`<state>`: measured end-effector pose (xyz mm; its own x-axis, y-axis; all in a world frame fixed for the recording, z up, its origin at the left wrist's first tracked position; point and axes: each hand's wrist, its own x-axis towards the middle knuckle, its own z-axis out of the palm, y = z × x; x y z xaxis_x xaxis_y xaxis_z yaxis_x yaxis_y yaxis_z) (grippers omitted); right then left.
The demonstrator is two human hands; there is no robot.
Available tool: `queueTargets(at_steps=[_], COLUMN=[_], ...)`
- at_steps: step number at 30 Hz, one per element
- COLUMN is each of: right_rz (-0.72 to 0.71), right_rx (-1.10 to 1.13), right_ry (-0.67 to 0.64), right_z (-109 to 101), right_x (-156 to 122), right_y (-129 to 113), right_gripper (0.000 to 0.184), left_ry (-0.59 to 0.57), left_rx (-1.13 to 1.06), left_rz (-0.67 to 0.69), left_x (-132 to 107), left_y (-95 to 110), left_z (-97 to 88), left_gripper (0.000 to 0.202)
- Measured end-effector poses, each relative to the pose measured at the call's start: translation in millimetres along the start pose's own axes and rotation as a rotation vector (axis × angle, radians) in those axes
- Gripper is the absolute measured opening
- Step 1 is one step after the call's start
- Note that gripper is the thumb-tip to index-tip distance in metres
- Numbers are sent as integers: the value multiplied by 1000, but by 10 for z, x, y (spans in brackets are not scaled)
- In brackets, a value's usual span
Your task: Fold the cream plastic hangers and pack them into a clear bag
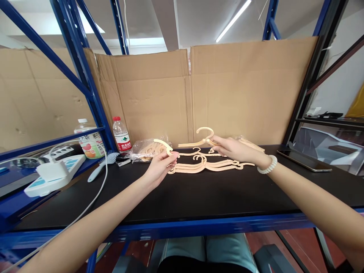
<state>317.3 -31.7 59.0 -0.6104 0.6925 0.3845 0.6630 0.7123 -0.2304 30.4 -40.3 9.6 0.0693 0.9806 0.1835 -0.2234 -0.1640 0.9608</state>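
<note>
My left hand (159, 169) pinches a curved cream-coloured plastic piece (162, 142) that looks like a hanger hook, its tip pointing up and left. My right hand (240, 150) is closed on a cream plastic hanger (193, 144) whose hook stands up; its right part is hidden behind the fingers. Under both hands, a row of matching hangers (189, 167) lies flat on the black tabletop (199, 197). A clear plastic bag (142, 148) with more cream pieces in it lies just left of my left hand.
Cream pieces in clear wrap (250, 144) lie behind my right hand. A phone (304, 160) rests at the right. At the left are a red-capped water bottle (121, 136), a hairbrush (101, 167), a power strip (57, 174) and a white cable (98, 193). Cardboard panels (244, 91) stand behind.
</note>
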Motion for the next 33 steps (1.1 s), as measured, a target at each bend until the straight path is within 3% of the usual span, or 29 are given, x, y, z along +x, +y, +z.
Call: queueTargets(at_steps=[6, 8, 12, 19, 26, 33], right_rz=[2, 25, -21, -9, 18, -47], right_rx=[216, 254, 258, 197, 358, 452], right_ry=[68, 24, -54, 6, -55, -56], right_z=[224, 252, 274, 372, 355, 306], right_x=[-72, -86, -130, -169, -231, -252], right_y=[43, 60, 59, 6, 34, -2], right_gripper=[21, 24, 28, 32, 28, 29], left_ry=[44, 48, 26, -26, -104, -189], left_rx=[-114, -140, -127, -51, -93, -123], left_rz=[-23, -29, -32, -42, -54, -164], left_x=[12, 30, 18, -54, -34, -95], left_y=[-115, -140, -169, -179, -219, -162], left_z=[-62, -65, -80, -96, -119, -57], left_gripper=[26, 26, 26, 29, 23, 15])
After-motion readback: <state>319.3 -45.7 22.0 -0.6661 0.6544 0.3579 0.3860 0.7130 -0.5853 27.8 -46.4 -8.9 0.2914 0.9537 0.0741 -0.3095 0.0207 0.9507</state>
